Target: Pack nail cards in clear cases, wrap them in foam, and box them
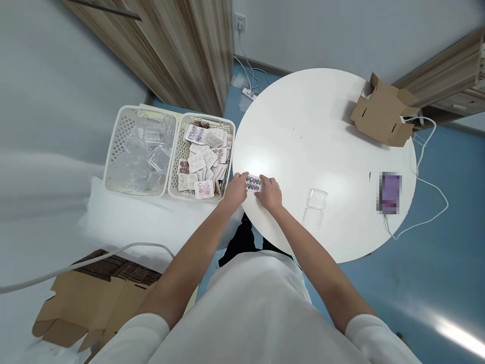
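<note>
Between my hands, near the table's left front edge, is a small white card of press-on nails with two rows of shiny, dark pinkish pieces. My left hand pinches its left end. The fingers of my right hand are closed on the right end. A clear plastic case lies unfolded on the tabletop to the right of my right hand. Left of the table, a white basket holds many similar cards, some face up and some showing printed backs.
Another white basket contains clear plastic cases. A brown cardboard box stands on the round white table at the back right. A blurred purple object with a white cable lies at the right. Flattened cartons are at lower left.
</note>
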The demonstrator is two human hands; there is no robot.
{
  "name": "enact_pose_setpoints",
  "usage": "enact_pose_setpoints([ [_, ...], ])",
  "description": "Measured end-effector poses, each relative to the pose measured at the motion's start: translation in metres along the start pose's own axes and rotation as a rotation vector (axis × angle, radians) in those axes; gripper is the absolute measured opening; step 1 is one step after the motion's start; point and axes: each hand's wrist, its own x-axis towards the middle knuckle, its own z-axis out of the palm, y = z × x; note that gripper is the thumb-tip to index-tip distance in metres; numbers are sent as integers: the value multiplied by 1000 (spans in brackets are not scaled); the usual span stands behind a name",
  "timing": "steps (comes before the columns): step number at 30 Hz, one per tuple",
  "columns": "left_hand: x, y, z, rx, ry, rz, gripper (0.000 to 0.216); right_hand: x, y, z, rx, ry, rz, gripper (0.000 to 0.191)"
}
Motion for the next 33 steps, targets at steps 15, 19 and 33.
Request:
enact_pose_setpoints([
  [15,-31,19,10,-216,124,119,60,-28,19,-21,247,-18,-146,67],
  [19,-41,47,20,-237,100,217,62,-54,43,-56,247,3,-198,70],
  [33,-60,155,114,-127,-75,340,59,-128,187,-117,158,72,-135,63],
])
